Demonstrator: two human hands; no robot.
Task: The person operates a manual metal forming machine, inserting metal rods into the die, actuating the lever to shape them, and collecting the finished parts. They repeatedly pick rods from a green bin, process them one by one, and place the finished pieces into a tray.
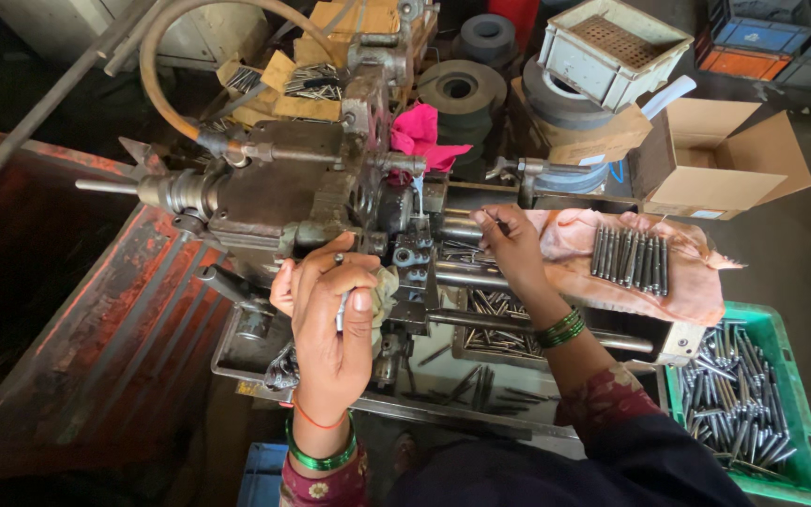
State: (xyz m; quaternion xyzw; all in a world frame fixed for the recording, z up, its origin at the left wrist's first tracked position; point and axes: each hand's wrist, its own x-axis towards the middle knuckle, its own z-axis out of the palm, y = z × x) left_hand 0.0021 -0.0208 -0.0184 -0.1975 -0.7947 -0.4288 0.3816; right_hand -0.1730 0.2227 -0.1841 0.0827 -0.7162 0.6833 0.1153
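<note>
From the head camera, looking down, the person stands at a small oily machine (302, 188) with a tray (481, 376) below it. The left hand (330, 319) is raised in front of the machine body, its grip clenched around a slim metal pin (342, 310) pinched between thumb and fingers, with a grey rag (384, 291) bunched just behind the fingers. The right hand (511, 246) reaches in to the machine's middle, fingertips closed on a thin dark rod (492, 219) held right at the clamp block (412, 255); how firmly it grasps is hard to tell. The step in hand looks like feeding one piece at the clamp while the other hand keeps a second piece ready. A clean seating would call for the rod to line up straight with the clamp opening and for fingers to stay off the moving parts. More rods (631, 258) lie in a row on a pink cloth (612, 282) just beside the right wrist, and a green crate (781, 413) of the same pieces sits lower right, well apart from both hands.
</note>
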